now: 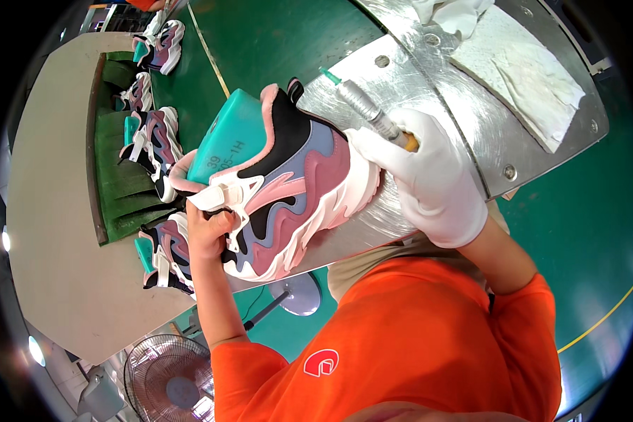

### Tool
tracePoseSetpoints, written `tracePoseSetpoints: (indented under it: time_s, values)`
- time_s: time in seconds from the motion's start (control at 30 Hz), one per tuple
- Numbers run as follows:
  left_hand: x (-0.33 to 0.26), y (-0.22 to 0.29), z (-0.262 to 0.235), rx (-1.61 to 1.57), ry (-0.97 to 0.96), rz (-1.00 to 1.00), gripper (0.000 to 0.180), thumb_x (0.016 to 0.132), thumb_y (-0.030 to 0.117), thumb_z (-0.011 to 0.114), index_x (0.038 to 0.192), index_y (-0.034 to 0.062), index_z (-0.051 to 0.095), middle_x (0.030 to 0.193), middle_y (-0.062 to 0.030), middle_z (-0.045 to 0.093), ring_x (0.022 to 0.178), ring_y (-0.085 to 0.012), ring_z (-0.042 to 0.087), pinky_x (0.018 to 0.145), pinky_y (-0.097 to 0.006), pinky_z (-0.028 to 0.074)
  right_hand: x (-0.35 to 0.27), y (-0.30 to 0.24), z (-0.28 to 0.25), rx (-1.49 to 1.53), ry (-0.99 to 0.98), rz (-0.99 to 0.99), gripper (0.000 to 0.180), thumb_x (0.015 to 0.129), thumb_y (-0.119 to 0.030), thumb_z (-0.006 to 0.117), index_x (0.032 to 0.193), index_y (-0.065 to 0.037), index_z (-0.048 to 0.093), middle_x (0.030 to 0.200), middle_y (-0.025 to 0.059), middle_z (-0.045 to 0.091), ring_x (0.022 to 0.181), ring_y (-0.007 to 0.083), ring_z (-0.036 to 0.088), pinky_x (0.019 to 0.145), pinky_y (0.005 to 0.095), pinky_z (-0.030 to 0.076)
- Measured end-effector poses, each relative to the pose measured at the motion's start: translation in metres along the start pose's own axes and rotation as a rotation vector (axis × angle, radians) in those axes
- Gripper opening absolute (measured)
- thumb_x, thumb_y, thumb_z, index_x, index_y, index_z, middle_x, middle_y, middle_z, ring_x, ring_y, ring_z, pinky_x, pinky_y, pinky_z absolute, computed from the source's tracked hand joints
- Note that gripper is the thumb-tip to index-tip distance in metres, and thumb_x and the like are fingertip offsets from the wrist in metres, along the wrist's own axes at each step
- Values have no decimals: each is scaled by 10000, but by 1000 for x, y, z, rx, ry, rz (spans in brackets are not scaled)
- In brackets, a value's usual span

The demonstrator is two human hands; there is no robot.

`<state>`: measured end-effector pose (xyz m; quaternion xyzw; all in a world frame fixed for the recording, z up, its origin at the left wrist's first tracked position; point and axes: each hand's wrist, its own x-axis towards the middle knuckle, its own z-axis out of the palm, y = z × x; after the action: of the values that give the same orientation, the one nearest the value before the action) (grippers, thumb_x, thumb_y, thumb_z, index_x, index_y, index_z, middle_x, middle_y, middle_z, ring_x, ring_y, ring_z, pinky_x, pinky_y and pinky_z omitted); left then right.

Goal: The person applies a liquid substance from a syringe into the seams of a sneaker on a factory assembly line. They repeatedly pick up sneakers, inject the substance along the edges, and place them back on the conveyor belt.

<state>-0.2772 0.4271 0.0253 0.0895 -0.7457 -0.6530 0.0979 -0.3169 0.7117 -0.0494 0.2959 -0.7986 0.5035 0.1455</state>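
Observation:
A pink, purple, black and white sneaker (288,190) is held tilted over the metal table, with a teal shoe last (235,137) filling its opening. My bare left hand (209,232) is closed on the sneaker near its white strap, thumb on the front part; the other fingers are hidden under the shoe. In my right hand (429,179), which wears a white glove, I hold a clear syringe (367,109) with a green tip and an amber end. The tip points up and left, apart from the shoe's heel. The glove's fingers lie beside the pale sole.
Similar sneakers (158,141) stand along a green-lined conveyor (123,211) on the left. A white cloth (524,77) lies on the metal table (464,126) at far right. A fan (179,387) stands at lower left. Part of another person (148,3) shows at the top left.

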Motion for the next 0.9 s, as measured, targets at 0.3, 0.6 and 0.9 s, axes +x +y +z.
tracePoseSetpoints:
  time_s: [0.3,0.6,0.9]
  values:
    - [10,-12,-51,187,-232,-159,799,649,311,800,1294,-49,497,1131,-92,623,975,-169,619,840,-283,490,6,4,-6,132,-21,-22,460,754,82,562,1171,-92,643,1061,129,547,918,323,568,805,371,469]
    - [10,-6,-35,169,-249,-140,845,714,457,817,1333,-12,484,1092,-42,619,868,-104,570,727,-226,430,-1,-3,-13,168,36,61,478,737,120,540,1155,-83,653,1071,167,555,902,337,586,800,368,483]
    - [14,-4,-31,166,-268,-153,724,726,453,818,1204,-33,574,935,-11,620,780,-65,530,675,-207,396,-1,1,-9,97,-14,-73,488,727,168,524,1121,-69,688,1018,145,552,852,279,592,793,307,467]
